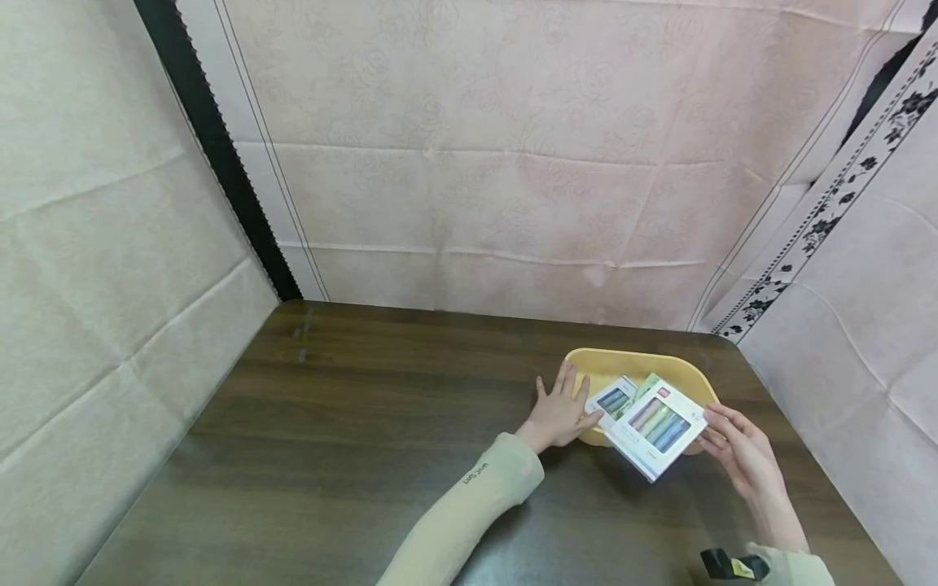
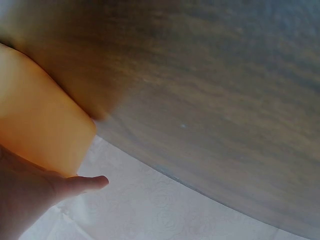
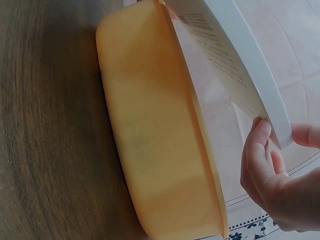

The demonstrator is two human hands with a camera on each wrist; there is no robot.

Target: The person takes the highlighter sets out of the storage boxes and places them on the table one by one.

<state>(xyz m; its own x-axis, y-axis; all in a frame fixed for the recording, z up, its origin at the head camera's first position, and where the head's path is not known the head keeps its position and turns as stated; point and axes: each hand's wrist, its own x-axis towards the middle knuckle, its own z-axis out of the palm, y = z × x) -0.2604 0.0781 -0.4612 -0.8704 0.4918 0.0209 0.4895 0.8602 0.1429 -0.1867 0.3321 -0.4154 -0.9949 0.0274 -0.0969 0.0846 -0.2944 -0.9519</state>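
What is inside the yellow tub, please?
Inside the yellow tub, part of a white box and something green are visible. The nearer box, pinched by the right hand, partly covers them; anything else beneath is hidden.

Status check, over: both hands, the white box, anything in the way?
Right hand pinching white box by its edge, over yellow bin. Left hand spread at bin's left side. Another box in bin, partly hidden beneath.
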